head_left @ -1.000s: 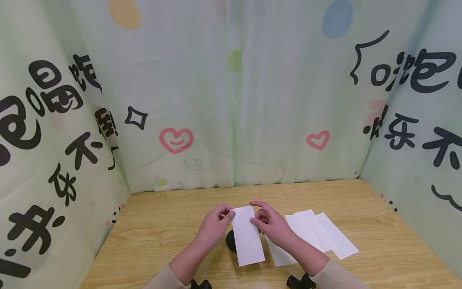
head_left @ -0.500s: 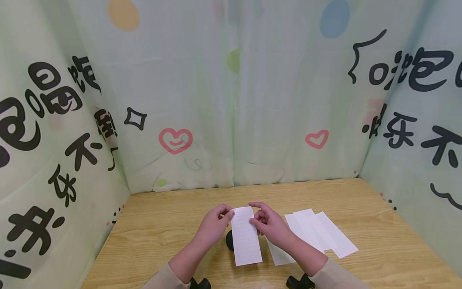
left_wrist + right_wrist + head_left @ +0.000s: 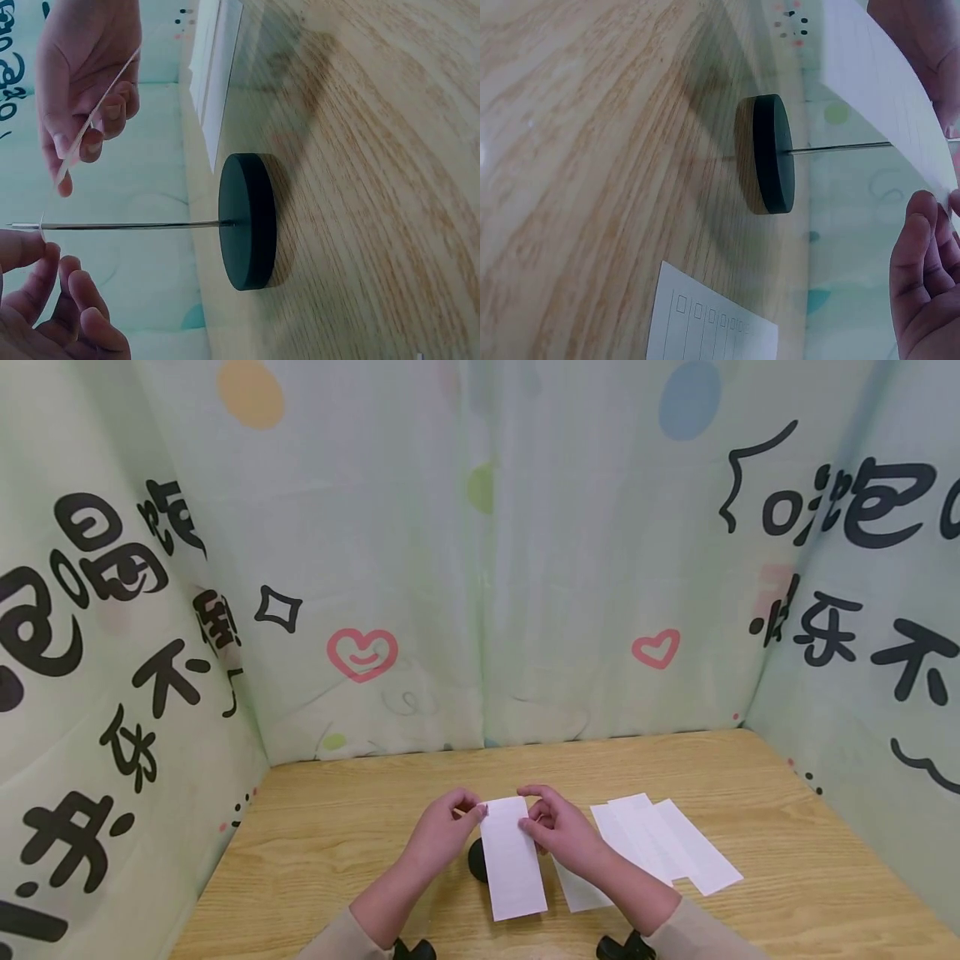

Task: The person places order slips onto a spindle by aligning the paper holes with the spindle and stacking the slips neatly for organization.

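A white lined slip of paper (image 3: 513, 864) is held between both hands above the table. My left hand (image 3: 446, 827) pinches its upper left corner between thumb and finger. My right hand (image 3: 564, 832) pinches the right edge, its index finger stretched out over the top. Below the slip stands a bill spike with a round black base (image 3: 249, 222) and a thin upright metal rod (image 3: 135, 226). In the left wrist view the rod's tip shows past the slip's edge, beside the left fingertips; the rod appears to pass through the paper. The slip partly hides the spike in the head view.
Several white slips (image 3: 712, 850) lie overlapping on the wooden table (image 3: 330, 810), right of the spike. One slip (image 3: 712, 322) has printed lines and small squares. Printed curtains (image 3: 405, 568) enclose the table's back and sides. Black wrist mounts (image 3: 627, 946) sit at the lower edge.
Both hands and the slip have lowered slightly. The slip's lower end swung a little left, then back right and down. Both hands keep their hold; the loose slips and spike stay put.
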Motion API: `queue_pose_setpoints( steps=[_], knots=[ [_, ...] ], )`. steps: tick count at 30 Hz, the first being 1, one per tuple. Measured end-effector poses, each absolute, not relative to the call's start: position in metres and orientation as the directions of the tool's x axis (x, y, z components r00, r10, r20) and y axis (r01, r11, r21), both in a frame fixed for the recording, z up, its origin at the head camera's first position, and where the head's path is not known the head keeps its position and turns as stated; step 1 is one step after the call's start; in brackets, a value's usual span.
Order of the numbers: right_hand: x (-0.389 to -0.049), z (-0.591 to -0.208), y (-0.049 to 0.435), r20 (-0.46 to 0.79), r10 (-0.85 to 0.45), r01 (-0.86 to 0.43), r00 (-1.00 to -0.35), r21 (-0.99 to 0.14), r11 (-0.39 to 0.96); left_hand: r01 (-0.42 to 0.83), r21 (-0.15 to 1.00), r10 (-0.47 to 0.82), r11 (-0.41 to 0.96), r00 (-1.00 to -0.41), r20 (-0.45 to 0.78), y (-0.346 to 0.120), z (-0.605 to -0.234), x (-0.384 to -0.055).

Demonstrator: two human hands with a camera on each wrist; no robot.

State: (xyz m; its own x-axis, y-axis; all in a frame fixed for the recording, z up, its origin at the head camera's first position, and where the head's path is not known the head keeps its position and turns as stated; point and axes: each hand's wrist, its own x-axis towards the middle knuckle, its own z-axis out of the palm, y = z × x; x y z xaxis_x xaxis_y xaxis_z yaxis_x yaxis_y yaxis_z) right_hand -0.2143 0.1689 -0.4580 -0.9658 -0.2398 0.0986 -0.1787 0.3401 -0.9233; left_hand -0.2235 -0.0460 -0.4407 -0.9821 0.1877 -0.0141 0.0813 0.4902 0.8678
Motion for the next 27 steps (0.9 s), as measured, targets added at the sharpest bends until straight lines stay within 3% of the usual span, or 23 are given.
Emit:
queue_pose_setpoints(
  steps=[8, 27],
  knots=[
    [-0.219, -0.459, 0.170, 0.057, -0.243, -0.137, -0.968, -0.936, 0.325, 0.079, 0.862, 0.197, 0.500, -0.980, -0.024, -0.048, -0.444, -0.225],
    [-0.226, -0.470, 0.172, -0.004, -0.316, -0.146, -0.949, -0.882, 0.449, 0.120, 0.802, 0.257, 0.585, -0.965, -0.043, -0.050, -0.460, -0.229]
  ],
)
